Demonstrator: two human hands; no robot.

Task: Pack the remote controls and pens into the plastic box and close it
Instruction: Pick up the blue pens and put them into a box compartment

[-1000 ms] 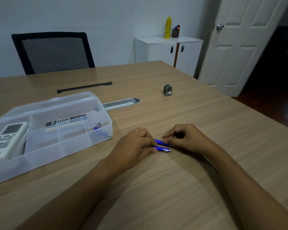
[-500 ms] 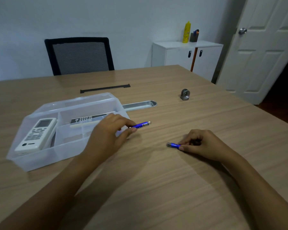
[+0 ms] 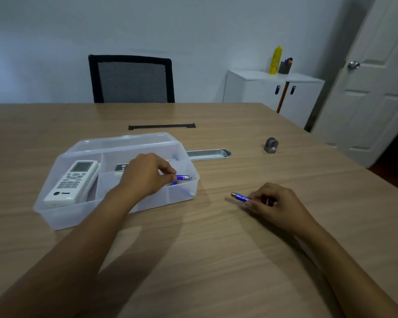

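Wooden bench (image 3: 216, 260) fills most of our view; a black mesh chair (image 3: 131, 79) stands at its far edge, a white cabinet (image 3: 271, 90) beyond the right corner.

Clear plastic box (image 3: 67, 214) sits left of centre on the bench, open, its lid tipped back behind it. White remote control (image 3: 72, 181) lies in the left compartment, screen end away from us. A dark remote control (image 3: 120, 167) lies in the rear compartment, mostly hidden behind the left hand.

Left hand (image 3: 145, 177) is over the box, fingertips pinching a blue pen (image 3: 183, 178) that lies level above the right front compartment, tip pointing right. We cannot tell whether the pen touches the box.

Right hand (image 3: 274, 205) rests on the bench well right of the box, fingers curled, pinching a second blue pen (image 3: 240, 197) low against the wood, its metal end pointing left.

Small grey metal fitting (image 3: 271, 145) stands farther back on the right.
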